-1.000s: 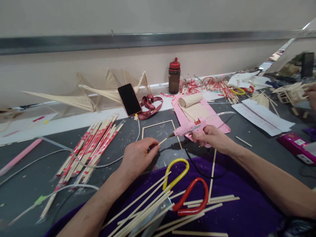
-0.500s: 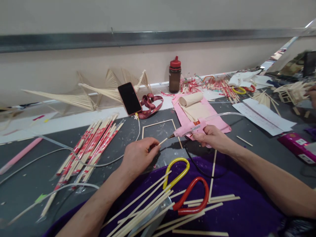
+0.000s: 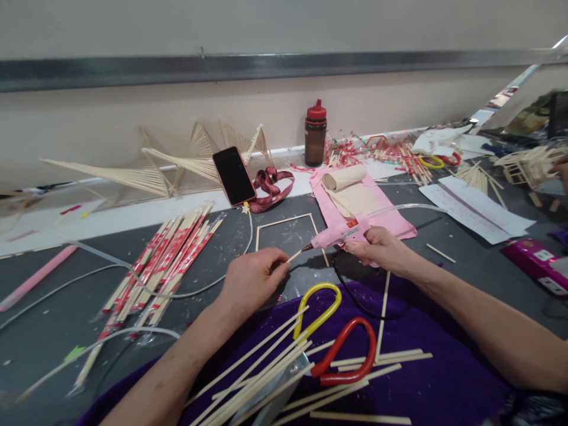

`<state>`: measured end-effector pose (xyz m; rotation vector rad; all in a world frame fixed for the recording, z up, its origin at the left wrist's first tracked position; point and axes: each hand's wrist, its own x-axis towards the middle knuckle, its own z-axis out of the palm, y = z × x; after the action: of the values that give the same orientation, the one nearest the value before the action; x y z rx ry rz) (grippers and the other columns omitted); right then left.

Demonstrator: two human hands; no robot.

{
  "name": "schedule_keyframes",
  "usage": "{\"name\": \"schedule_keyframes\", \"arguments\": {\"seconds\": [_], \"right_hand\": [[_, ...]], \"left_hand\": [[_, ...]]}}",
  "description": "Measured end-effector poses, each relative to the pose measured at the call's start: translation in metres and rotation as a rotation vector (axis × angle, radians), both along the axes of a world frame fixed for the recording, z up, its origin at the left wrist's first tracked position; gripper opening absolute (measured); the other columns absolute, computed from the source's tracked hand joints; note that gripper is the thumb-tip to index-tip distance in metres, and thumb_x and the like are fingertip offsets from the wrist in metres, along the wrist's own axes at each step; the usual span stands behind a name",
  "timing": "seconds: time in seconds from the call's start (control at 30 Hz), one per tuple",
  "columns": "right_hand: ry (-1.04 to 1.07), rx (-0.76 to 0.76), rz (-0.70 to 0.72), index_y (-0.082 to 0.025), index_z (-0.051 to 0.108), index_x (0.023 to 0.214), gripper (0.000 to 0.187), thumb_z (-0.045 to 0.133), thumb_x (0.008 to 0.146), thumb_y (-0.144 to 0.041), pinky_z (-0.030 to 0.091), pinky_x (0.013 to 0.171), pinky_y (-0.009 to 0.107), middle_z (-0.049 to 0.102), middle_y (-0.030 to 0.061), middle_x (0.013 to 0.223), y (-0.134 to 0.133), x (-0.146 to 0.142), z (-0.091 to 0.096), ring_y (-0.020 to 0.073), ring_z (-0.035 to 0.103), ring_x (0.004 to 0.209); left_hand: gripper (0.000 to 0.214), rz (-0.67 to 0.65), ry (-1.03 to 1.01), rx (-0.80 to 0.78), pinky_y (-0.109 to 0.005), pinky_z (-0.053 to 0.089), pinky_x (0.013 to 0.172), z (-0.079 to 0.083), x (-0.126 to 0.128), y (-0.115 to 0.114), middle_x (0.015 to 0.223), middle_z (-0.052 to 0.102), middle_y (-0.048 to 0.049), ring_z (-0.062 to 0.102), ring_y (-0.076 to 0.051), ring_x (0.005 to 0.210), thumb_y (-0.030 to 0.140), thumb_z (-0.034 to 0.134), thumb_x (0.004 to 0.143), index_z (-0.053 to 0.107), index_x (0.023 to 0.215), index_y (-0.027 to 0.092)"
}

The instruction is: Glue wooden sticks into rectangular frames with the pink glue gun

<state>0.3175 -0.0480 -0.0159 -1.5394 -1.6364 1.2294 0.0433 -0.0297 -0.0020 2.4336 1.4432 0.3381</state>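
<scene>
My left hand (image 3: 255, 278) pinches a short wooden stick (image 3: 294, 256) between thumb and fingers, its tip pointing right. My right hand (image 3: 384, 251) is wrapped round the handle of a pink glue gun (image 3: 335, 234), whose dark nozzle is at the stick's end. Whether nozzle and stick touch, I cannot tell. Just behind, thin sticks form an open-sided frame (image 3: 284, 220) flat on the grey table. Nearer me, scissors with one yellow and one red handle (image 3: 371, 346) lie on purple cloth (image 3: 426, 337), among several loose sticks (image 3: 261, 378).
Wrapped chopsticks (image 3: 155, 266) lie at left, near a white cable. Behind stand stick structures (image 3: 119, 180), a phone (image 3: 234, 176) and a bottle (image 3: 315, 136). A pink bag (image 3: 394, 222) and papers (image 3: 474, 207) lie right. Another person's hand (image 3: 562, 168) touches a stick model at the far right.
Almost nothing differs. Both hands, the stick and the glue gun hold nearly the same place, with the nozzle still at the stick's end.
</scene>
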Motion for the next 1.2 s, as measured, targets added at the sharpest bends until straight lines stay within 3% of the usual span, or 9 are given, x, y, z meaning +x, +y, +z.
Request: {"name": "schedule_keyframes", "arguments": {"seconds": [0.3,1.2], "right_hand": [[-0.011,-0.021,-0.034,-0.014,0.056,0.065,0.046,0.059,0.072,-0.059,0.025,0.039,0.020,0.050,-0.0018,0.048,0.0021,0.0015,-0.0027,0.0067,0.040,0.041],[0.011,0.030,-0.012,-0.015,0.055,0.064,0.041,0.058,0.074,-0.055,0.026,0.039,0.019,0.048,-0.0022,0.049,0.0021,-0.0006,-0.0007,0.0061,0.039,0.042]], "left_hand": [[0.023,-0.001,0.007,-0.011,-0.025,0.041,0.063,0.0010,0.0011,-0.0002,0.085,0.072,0.0024,0.065,-0.015,0.075,0.036,0.047,0.086,0.067,0.089,0.025],[0.023,-0.007,-0.053,-0.029,-0.023,0.042,0.062,0.0037,0.0020,-0.0010,0.083,0.073,0.0021,0.065,-0.014,0.072,0.034,0.048,0.084,0.069,0.086,0.025]]}}
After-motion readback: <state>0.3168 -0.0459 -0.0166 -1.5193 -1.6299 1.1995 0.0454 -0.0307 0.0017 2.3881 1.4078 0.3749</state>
